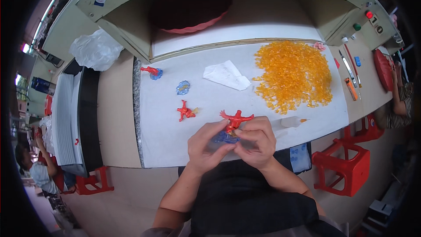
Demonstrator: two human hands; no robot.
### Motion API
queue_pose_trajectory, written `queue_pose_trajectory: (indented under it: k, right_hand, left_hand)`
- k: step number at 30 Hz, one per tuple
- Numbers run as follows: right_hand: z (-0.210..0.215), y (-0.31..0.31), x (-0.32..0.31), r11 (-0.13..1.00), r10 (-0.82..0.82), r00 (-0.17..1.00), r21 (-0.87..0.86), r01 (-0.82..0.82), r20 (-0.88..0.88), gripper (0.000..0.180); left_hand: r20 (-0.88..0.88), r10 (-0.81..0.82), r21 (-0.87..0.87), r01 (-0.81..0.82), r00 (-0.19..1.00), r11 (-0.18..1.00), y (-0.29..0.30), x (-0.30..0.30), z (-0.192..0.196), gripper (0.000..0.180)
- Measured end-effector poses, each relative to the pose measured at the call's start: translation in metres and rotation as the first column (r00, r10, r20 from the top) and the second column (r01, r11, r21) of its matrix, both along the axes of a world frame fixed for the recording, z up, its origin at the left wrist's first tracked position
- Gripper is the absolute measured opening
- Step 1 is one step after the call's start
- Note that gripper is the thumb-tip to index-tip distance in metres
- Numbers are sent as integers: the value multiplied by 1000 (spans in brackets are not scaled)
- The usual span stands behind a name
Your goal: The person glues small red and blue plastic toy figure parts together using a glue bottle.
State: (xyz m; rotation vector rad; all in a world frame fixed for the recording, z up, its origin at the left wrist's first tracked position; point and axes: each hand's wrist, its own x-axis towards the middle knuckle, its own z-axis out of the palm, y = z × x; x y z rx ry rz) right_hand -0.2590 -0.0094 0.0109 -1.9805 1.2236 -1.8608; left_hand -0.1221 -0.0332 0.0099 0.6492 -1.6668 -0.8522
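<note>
Red plastic figure (235, 120), arms spread wide, sits pinched between both hands at the near edge of a white work surface (263, 68). Its lower half is covered by fingers, so only the arms and torso show. Beneath it, a blue translucent base piece (224, 138) peeks out between the thumbs, mostly hidden. The left hand (206, 147) curls around from the left, its fingers closed on the blue piece and the figure's underside. The right hand (258, 141) closes over them from the right, fingertips pressed together against the figure. Both forearms come up from the bottom edge, over a dark lap.

Just right of the hands lies a small clear bottle with an orange tip (291, 122). To the left, a second red figure (186, 111) lies on its side, with a loose blue base (183, 87) beyond it. Farther left, a third red figure stands on a blue base (152, 72). A crumpled white paper (226, 75) lies mid-table. Far right, a big heap of orange translucent pieces (294, 73) spreads out; single shapes are too small to tell. At the back, a red basin (193, 4) sits in a shadowed recess, partly hidden.
</note>
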Motion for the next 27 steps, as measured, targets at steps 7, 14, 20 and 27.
queue_pose_trajectory:
  k: [7, 14, 20, 27]
  right_hand:
    - [1, 1, 4, 999, -43, 997, 4, 43, -57, 31]
    - [1, 0, 2, 997, -71, 993, 6, 72, -90, 28]
    - [7, -1, -1, 997, -82, 987, -27, 79, -141, 28]
    - [5, -2, -1, 994, -94, 982, -67, 84, -162, 30]
  left_hand:
    - [-50, -59, 180, 67, 997, 981, 6, 8, -3, 47]
    - [-155, -161, 273, 199, 975, 941, 3, 2, -3, 63]
    - [-182, -179, 296, 227, 967, 928, 3, 2, -2, 66]
    - [-208, -164, 318, 226, 964, 921, 5, 2, -3, 70]
